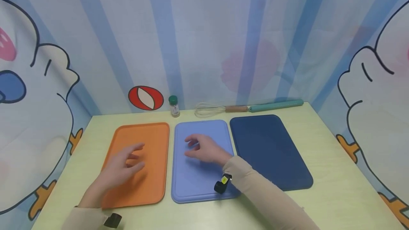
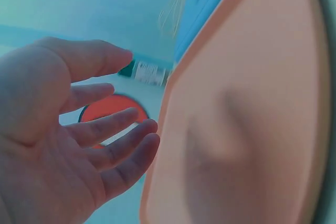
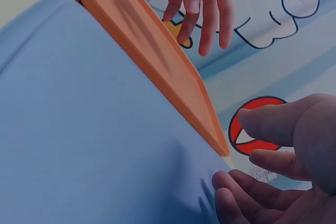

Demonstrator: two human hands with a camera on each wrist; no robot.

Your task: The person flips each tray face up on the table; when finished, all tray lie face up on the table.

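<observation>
My left hand (image 1: 120, 169) hovers over the orange tray (image 1: 150, 141), fingers spread and relaxed, holding nothing. Its shadow falls on the tray in the left wrist view. Over the light blue tray (image 1: 191, 184) in the middle, my right hand (image 1: 205, 147) hangs with loosely bent fingers and an empty palm. The right wrist view shows that hand's thumb (image 3: 278, 121) apart from its fingers, above the light blue surface. To the right lies a dark blue tray (image 1: 268, 148), partly behind the right forearm.
Behind the trays stands a small green-capped jar (image 1: 174, 106). A whisk (image 1: 220, 109) with a wooden handle lies along the back edge, its handle end meeting a teal-green rod (image 1: 276, 105). A printed curtain (image 1: 204, 45) rises behind the pale table (image 1: 322, 144).
</observation>
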